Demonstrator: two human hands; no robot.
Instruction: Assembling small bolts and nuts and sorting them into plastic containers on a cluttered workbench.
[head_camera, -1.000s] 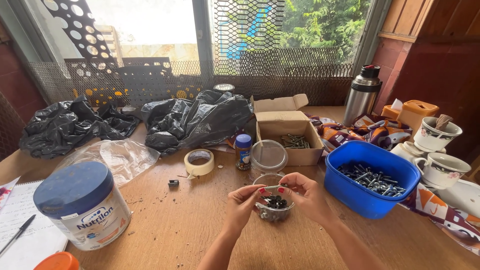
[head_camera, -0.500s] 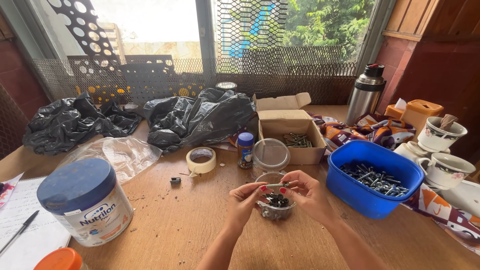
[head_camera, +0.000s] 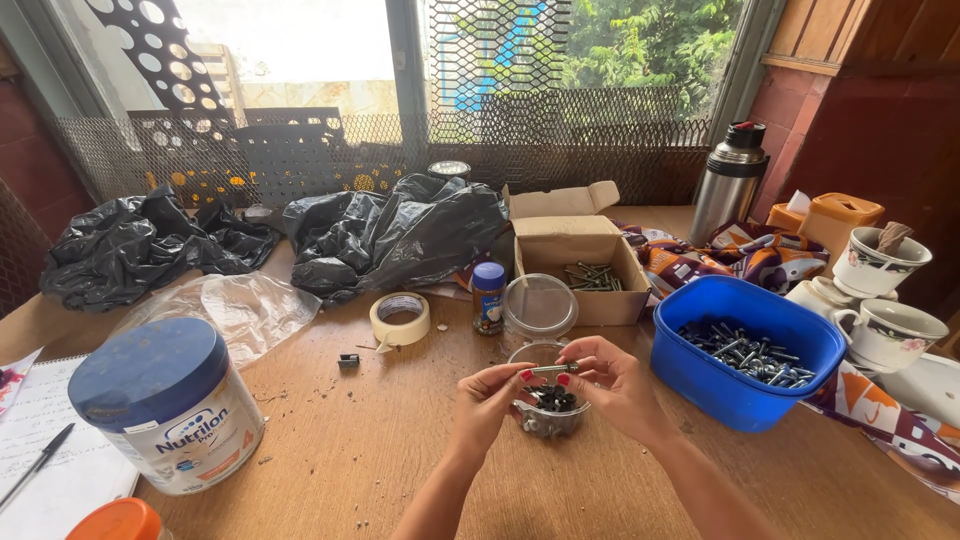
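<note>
We hold a bolt (head_camera: 553, 369) level between both hands, just above a small clear cup (head_camera: 549, 412) of dark screws standing on the wooden table (head_camera: 400, 460); our left hand (head_camera: 487, 400) pinches one end with thumb and forefinger, our right hand (head_camera: 615, 385) pinches the other, the remaining fingers curled loosely round the cup's rim. The bolt looks like a slim steel rod, stiff and smooth, light for either hand alone; we judge it slick on the plain shank and surer to grip at the ends, where head or thread gives the fingertips some bite. The cup seems thin plastic, light in itself but weighted by its load, and likely to tip if nudged at the lip; better held low by the wall.

Just beyond the cup stands a round clear tub (head_camera: 540, 305) with a lid, and beside it a little jar (head_camera: 488, 296) with a blue cap; a roll of pale tape (head_camera: 400, 320) lies near. To the right a blue bin (head_camera: 745, 350) of hard plastic holds many more bolts; an open cardboard box (head_camera: 580, 255) behind holds a few. Crumpled black bags (head_camera: 390, 235), soft and glossy, lie along the window; a tin (head_camera: 165, 405) with a blue lid stands at the left, a steel flask (head_camera: 728, 190) and china cups (head_camera: 885, 300) at the right.
</note>
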